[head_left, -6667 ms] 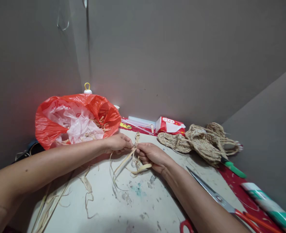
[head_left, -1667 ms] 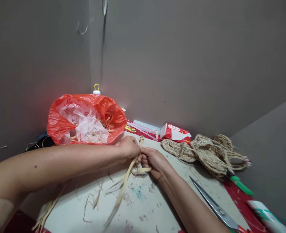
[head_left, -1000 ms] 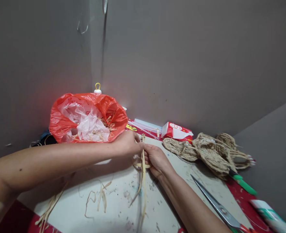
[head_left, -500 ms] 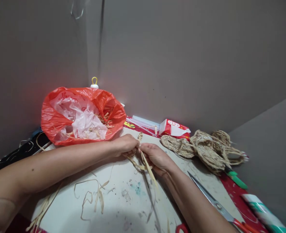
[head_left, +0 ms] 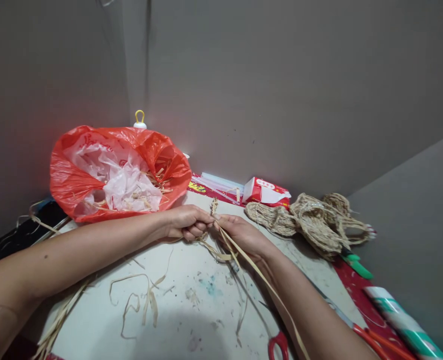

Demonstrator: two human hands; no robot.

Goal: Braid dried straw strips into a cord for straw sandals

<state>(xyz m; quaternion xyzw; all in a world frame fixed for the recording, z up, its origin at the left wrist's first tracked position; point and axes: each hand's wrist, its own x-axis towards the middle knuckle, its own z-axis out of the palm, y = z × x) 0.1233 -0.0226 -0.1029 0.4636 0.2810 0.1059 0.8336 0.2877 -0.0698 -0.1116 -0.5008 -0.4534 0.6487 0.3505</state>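
My left hand [head_left: 189, 222] is closed, its thumb and fingers pinching a straw braid [head_left: 214, 205] whose short plaited end sticks up past my fingertips. My right hand [head_left: 240, 233] meets it from the other side, pinching the same braid at its loose strands. One long pale straw strand [head_left: 268, 284] trails down over my right forearm. Another strand [head_left: 218, 254] curves in a loop below both hands. My fingers partly hide where the strands cross.
A red plastic bag [head_left: 65, 175] with straw scraps stands back left. Coiled braided cord [head_left: 313, 222], a tissue packet [head_left: 268, 192] and a green-and-white roll [head_left: 405, 320] lie right. Red-handled scissors [head_left: 279, 345] and orange-handled scissors [head_left: 371, 340] are near my right arm. Loose straw [head_left: 149, 300] lies on the white board [head_left: 176, 330].
The long strand has swung right, from hanging below my hands to lying across my right forearm. The view has shifted slightly, showing more of the red-handled scissors.
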